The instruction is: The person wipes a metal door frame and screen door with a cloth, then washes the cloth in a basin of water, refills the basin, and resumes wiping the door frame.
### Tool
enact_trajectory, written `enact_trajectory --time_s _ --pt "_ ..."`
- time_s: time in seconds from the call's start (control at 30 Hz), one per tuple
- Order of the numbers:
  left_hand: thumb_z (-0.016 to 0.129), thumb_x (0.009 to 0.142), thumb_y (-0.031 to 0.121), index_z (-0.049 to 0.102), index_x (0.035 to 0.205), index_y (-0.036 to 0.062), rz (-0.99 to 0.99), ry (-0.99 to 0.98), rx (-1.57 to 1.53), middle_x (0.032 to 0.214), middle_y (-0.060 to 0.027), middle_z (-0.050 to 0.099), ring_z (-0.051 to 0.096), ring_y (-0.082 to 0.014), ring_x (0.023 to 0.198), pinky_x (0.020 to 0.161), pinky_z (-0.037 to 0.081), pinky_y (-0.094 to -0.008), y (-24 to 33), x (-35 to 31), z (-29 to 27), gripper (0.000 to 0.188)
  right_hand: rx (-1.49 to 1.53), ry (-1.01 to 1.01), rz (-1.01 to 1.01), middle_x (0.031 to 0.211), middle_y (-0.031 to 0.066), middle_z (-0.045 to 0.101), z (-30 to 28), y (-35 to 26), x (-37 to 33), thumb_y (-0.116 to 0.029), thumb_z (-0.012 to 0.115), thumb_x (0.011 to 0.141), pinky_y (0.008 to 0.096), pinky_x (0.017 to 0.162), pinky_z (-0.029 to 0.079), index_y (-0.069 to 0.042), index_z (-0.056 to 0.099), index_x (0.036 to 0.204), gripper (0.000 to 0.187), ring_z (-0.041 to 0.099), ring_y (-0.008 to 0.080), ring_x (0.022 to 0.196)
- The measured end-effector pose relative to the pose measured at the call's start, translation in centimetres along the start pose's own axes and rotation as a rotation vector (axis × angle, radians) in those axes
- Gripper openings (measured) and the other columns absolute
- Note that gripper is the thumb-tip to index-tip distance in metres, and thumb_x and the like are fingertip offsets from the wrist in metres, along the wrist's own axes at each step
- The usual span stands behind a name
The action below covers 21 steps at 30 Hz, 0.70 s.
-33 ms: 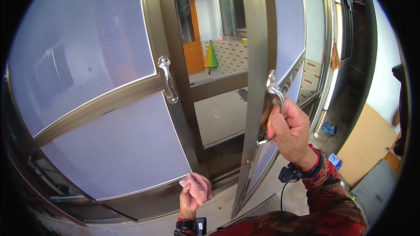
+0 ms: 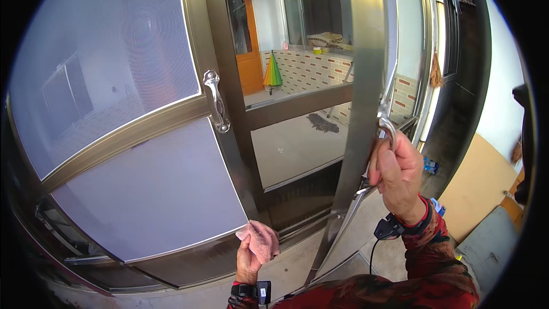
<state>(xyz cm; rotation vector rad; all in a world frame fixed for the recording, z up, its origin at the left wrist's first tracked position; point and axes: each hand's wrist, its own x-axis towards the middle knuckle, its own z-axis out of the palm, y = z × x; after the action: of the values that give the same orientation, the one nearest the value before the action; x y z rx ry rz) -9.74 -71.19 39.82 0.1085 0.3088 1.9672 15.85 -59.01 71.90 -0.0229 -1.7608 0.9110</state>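
Fingers of my right hand (image 2: 398, 171) are wrapped round the curved chrome door handle (image 2: 387, 129) of a screen door (image 2: 367, 68). That door is swung out toward me and seen nearly edge-on. Low in the middle, my left hand (image 2: 247, 262) pinches a crumpled pink cloth (image 2: 261, 241), which is near the bottom corner of the left door leaf (image 2: 148, 191). A second chrome handle (image 2: 217, 102) is mounted on the edge of that leaf, with no hand on it. The lower part of the right handle is partly covered by my fingers.
Past the door frame (image 2: 297, 106) are an orange door (image 2: 246, 40), a rainbow umbrella (image 2: 273, 72) against a tiled wall and a dark mop head (image 2: 323, 123) on the floor. To the right stand a tan board (image 2: 477, 180) and a grey panel (image 2: 490, 246).
The right door leaf has swung further out and to the right, with my right hand on its handle. More of the room behind shows. My left hand and the cloth have barely moved.
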Motion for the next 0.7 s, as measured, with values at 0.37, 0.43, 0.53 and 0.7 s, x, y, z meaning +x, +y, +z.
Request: enact_trajectory --time_s 0.37,0.43,0.53,0.7 --pt "0.049 0.093 0.041 0.054 0.123 0.0152 -0.224 -0.169 -0.069 0.122 -0.002 0.058 0.052 -0.0233 0.117 0.103 0.038 -0.0425 -11.5 8.2 6.8 0.04 -0.348 0.684 -0.13 0.12 0.0092 0.057 -19.8 -7.8 -13.0 -0.028 0.039 0.101 0.0299 0.094 0.041 0.001 0.05 0.126 0.04 0.054 0.0167 0.109" --pt "0.048 0.093 0.044 0.054 0.124 0.0156 -0.257 -0.151 -0.079 0.123 -0.0023 0.058 0.052 -0.0243 0.117 0.103 0.039 -0.0438 -13.6 9.2 8.0 0.043 -0.387 0.667 -0.094 0.117 0.0083 0.058 -22.9 -9.1 -14.3 -0.029 0.039 0.101 0.0293 0.09 0.044 -0.001 0.05 0.126 0.039 0.056 0.0153 0.103" --pt "0.048 0.092 0.046 0.054 0.124 0.0166 -0.314 -0.214 -0.101 0.122 -0.0021 0.059 0.052 -0.0251 0.117 0.102 0.04 -0.0446 -16.2 10.2 9.7 0.044 -0.432 0.688 -0.086 0.114 0.0067 0.058 -26.9 -10.9 -15.5 -0.031 0.039 0.102 0.028 0.086 0.046 -0.002 0.051 0.125 0.039 0.056 0.0137 0.1" --pt "0.048 0.091 0.047 0.055 0.122 0.0164 -0.37 -0.221 -0.108 0.119 -0.0018 0.06 0.054 -0.0247 0.115 0.1 0.041 -0.0441 -20.2 11.1 11.3 0.044 -0.478 0.691 0.03 0.108 0.0041 0.059 -32.9 -13.2 -17.0 -0.029 0.038 0.102 0.0254 0.08 0.046 -0.003 0.055 0.12 0.036 0.056 0.0112 0.095"
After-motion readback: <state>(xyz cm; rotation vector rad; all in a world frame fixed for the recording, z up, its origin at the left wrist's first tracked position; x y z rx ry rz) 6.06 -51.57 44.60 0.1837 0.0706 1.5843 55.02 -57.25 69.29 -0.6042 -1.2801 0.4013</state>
